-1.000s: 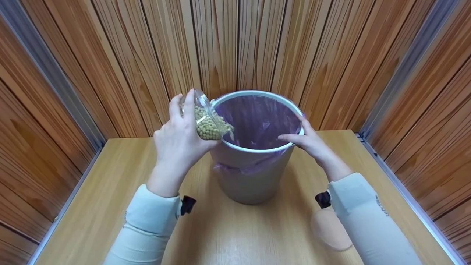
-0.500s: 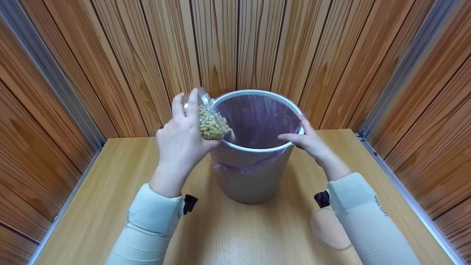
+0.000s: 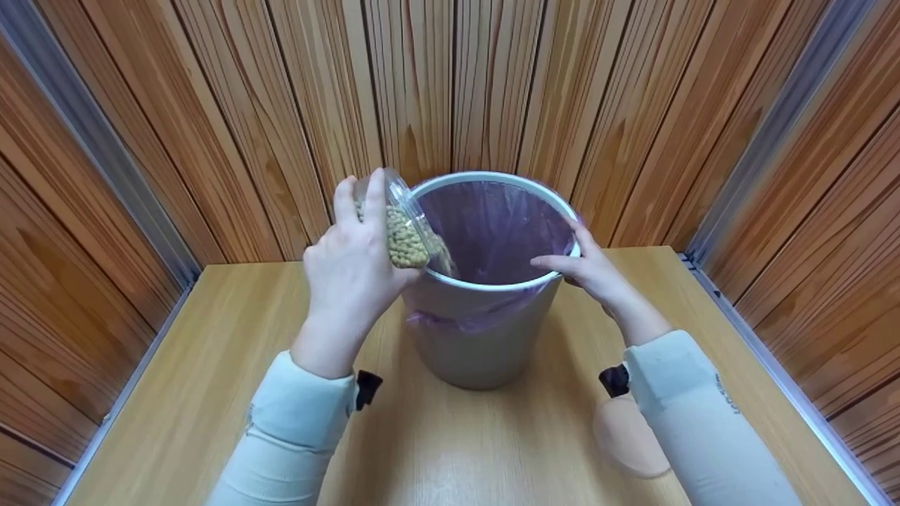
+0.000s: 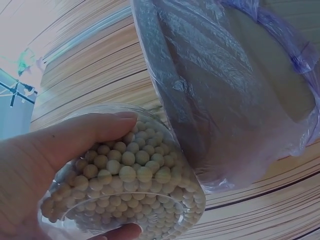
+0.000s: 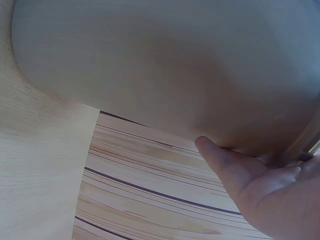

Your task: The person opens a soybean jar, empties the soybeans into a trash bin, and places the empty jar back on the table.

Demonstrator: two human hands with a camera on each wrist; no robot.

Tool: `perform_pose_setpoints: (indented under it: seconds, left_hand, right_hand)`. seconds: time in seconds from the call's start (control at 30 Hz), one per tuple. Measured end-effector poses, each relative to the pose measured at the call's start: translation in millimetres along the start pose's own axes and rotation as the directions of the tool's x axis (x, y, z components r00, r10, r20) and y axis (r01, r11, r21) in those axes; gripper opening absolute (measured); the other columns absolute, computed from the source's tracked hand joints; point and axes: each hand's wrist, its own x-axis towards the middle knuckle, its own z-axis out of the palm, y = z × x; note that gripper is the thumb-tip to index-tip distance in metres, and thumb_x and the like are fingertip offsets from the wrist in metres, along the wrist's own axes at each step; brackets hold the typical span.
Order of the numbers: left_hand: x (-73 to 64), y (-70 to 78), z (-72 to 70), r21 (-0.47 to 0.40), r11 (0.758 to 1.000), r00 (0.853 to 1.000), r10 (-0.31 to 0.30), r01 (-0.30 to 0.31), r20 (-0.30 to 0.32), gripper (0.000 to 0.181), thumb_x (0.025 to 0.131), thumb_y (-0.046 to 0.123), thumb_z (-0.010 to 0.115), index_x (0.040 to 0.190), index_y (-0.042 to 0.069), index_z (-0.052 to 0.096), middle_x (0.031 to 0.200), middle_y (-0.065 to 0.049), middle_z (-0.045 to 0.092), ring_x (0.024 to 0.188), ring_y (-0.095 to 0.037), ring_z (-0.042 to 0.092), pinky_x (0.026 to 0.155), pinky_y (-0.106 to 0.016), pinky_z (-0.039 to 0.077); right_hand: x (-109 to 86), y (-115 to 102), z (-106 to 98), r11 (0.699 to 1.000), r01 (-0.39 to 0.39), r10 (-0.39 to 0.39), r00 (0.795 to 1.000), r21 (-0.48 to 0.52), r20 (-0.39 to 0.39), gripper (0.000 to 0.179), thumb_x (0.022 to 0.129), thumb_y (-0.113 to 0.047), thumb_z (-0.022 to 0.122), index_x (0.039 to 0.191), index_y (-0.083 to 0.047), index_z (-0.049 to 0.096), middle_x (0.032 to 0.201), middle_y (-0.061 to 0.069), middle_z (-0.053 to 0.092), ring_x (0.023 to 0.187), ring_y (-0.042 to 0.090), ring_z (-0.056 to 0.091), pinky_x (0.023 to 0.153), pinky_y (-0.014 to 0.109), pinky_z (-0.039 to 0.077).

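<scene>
My left hand [image 3: 348,270] grips a clear plastic jar [image 3: 399,191], tipped on its side with its mouth over the left rim of a grey trash bin [image 3: 478,348]. Small round beige-green balls [image 3: 406,242] fill the lower part of the jar, and a blurred stream of them spills into the bin. In the left wrist view my thumb [image 4: 95,127] lies along the jar wall, the balls showing through it. A purple bag [image 3: 506,218] lines the bin and folds over its pale rim. My right hand [image 3: 594,270] holds that rim on the right, thumb inside, other fingers outside.
On the wooden table [image 3: 232,337], a translucent round lid [image 3: 631,436] lies partly under my right forearm. Wood-panelled walls [image 3: 281,105] rise behind and at both sides, with metal strips along the corners. The bin stands near the back wall.
My left hand has shifted slightly to the right with the jar and tipped it further. The stream of balls has grown thicker. My right hand stays on the rim.
</scene>
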Motion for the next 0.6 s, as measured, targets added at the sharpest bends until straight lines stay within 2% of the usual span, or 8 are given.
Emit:
perform_pose_setpoints:
  seconds: [0.43, 0.6]
  left_hand:
    - [-1.6, 7.0, 1.1, 0.027, 1.000, 1.000, 0.012, -0.012, -0.010, 0.113, 0.050, 0.043, 0.088, 0.144, 0.021, 0.029, 0.141, -0.016, 0.034, 0.063, -0.027, 0.057, 0.046, -0.041, 0.048]
    - [-1.1, 10.2, 1.6, 0.036, 0.999, 1.000, 0.019, -0.018, -0.012, 0.111, 0.052, 0.039, 0.088, 0.145, 0.021, 0.029, 0.142, -0.017, 0.033, 0.066, -0.028, 0.057, 0.047, -0.042, 0.048]
  right_hand:
    - [0.3, 0.7, -0.5, 1.000, -0.011, 0.011, 1.000, 0.002, -0.007, 0.097, 0.081, -0.033, 0.069, 0.149, -0.024, 0.001, 0.155, 0.006, 0.003, 0.137, 0.029, 0.020, 0.107, 0.053, 0.026]
    - [-0.6, 0.1, -0.1, 1.000, -0.017, 0.017, 1.000, -0.008, -0.006, 0.097, 0.081, -0.034, 0.069, 0.149, -0.026, 0.000, 0.155, 0.005, 0.002, 0.138, 0.029, 0.019, 0.107, 0.054, 0.026]
